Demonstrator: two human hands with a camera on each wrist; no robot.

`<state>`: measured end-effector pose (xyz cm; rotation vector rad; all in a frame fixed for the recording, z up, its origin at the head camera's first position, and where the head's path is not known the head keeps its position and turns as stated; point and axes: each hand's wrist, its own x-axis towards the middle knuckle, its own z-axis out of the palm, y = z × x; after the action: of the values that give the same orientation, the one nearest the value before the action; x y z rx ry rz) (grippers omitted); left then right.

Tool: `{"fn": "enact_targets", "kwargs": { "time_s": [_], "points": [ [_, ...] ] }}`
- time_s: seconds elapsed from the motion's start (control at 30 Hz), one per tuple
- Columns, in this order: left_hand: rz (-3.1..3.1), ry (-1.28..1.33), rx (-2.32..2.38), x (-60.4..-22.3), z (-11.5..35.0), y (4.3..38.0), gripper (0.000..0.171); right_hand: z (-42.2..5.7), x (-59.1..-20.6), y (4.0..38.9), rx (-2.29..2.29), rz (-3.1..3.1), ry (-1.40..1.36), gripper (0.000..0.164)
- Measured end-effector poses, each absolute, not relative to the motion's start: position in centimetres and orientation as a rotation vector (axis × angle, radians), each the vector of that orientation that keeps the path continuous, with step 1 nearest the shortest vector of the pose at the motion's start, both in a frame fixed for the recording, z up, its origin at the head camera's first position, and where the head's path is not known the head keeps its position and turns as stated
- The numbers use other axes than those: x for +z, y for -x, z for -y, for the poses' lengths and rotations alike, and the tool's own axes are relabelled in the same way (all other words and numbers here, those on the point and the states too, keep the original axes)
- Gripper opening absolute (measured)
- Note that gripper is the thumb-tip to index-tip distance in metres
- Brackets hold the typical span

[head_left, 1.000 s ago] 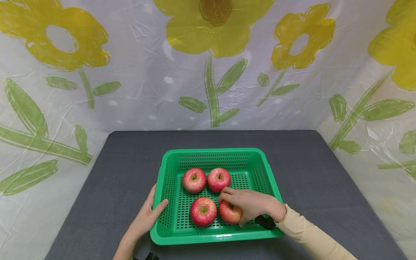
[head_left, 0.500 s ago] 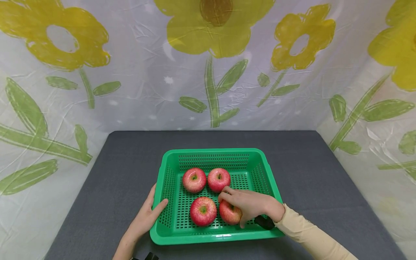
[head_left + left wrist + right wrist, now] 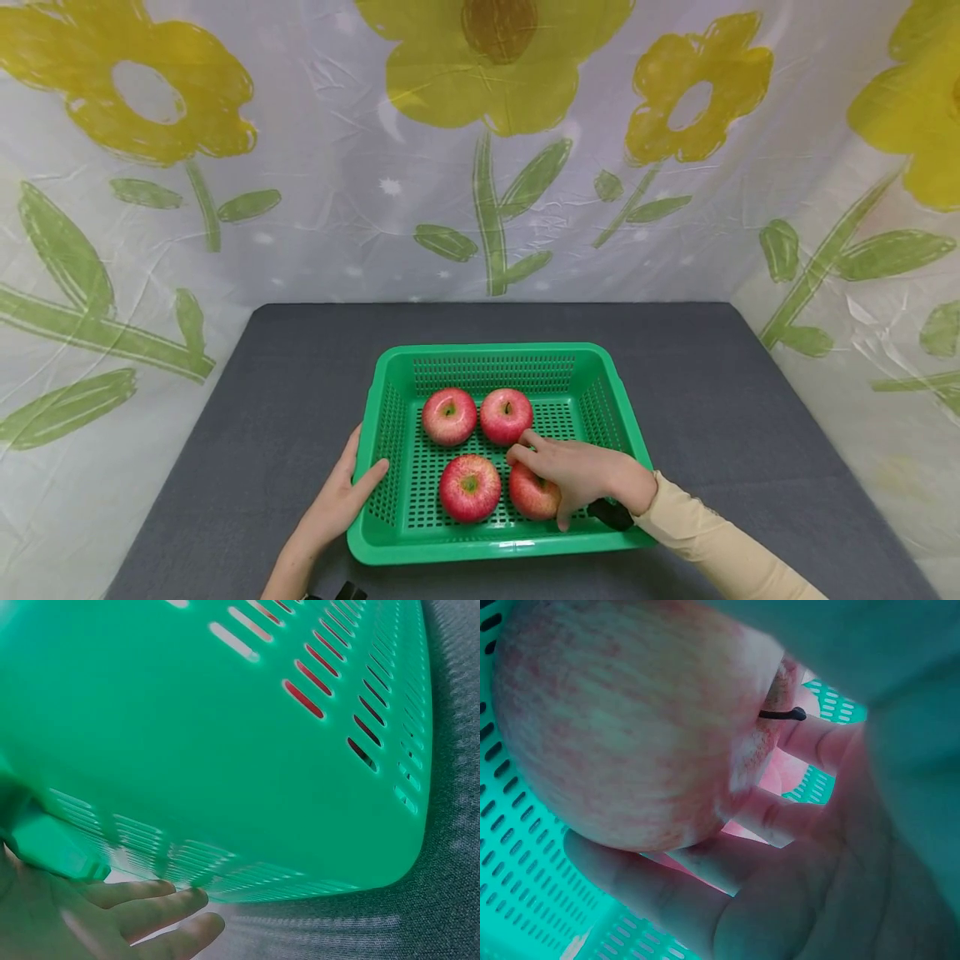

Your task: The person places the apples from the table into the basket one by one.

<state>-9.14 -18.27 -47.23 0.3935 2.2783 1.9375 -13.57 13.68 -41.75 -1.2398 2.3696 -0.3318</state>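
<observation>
In the head view, a green perforated plastic basket [image 3: 498, 550] holds several red apples. At its left side, my left hand [image 3: 333, 500] grips the wall, thumb over the rim and fingers outside; the left wrist view shows those fingers [image 3: 169, 911] extended along the outer wall. My right hand [image 3: 581, 473] reaches inside, its fingers curled around the near right apple [image 3: 534, 493]. The right wrist view shows this apple [image 3: 630, 720] close up with its dark stem, the fingers around its side. Beside it sits the near left apple [image 3: 469, 490].
Two more apples stand farther back, a left one [image 3: 449, 417] and a right one [image 3: 506, 415], close to the right hand's fingertips. A dark grey cloth covers the table [image 3: 322, 358]. Behind it hangs a flower-printed curtain [image 3: 337, 208].
The right hand and the apple it holds have shifted very slightly to the right. The left hand, basket and other apples look unmoved.
</observation>
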Motion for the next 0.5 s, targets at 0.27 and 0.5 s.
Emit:
{"fn": "enact_targets", "kwargs": {
  "time_s": [0.27,0.5],
  "points": [
    [-2.296,-0.389,1.925,-47.30,18.24,9.46,0.063,-13.79,-41.85,13.70,-0.309,-2.372,1.222,0.086],
    [-2.290,-0.371,1.924,-47.16,18.21,9.31,0.064,-13.83,-41.66,13.53,-0.287,-2.362,1.247,0.083]
  ]
}}
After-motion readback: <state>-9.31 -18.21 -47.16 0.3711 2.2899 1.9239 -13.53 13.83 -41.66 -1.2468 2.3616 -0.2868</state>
